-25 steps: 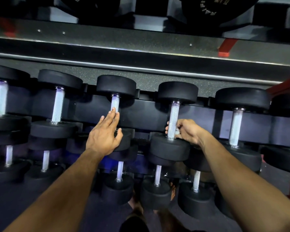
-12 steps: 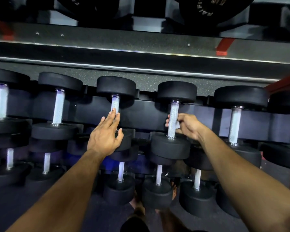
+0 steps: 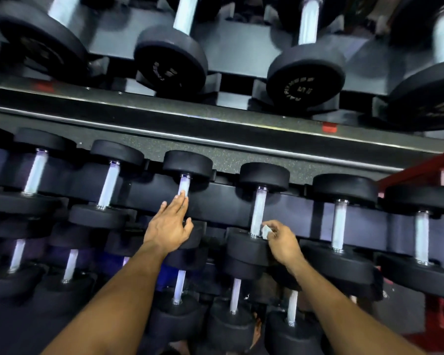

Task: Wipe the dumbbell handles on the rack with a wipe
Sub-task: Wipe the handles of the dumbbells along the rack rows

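Dumbbell handles run in a row along the middle tier of the rack (image 3: 215, 139); the one I am working, the wiped handle (image 3: 257, 211), stands fourth from the left of that row, between its two black heads.

My right hand (image 3: 282, 239) sits just right of the wiped handle, at its lower end, near the lower head. Fingers curled, pinching a small white wipe (image 3: 266, 231) against the metal. The wipe looks bunched; how much of it wraps the bar I cannot tell.

My left hand (image 3: 168, 226) is one handle to the left of the wiped handle. Fingers straight and close together, tips touching that neighbouring handle (image 3: 183, 187), thumb out to the side, palm over the lower head. It holds nothing; seems a brace.

Step in hand, as I judge it: the stroke on this bar, wipe at the bottom of its travel. Upper part of the bar is bare and in view.

Next move calls for a firm pinch, sliding the wipe along the full bar, then shifting right of the wiped handle to the next handle (image 3: 340, 224). More handles show on the tiers above and below.
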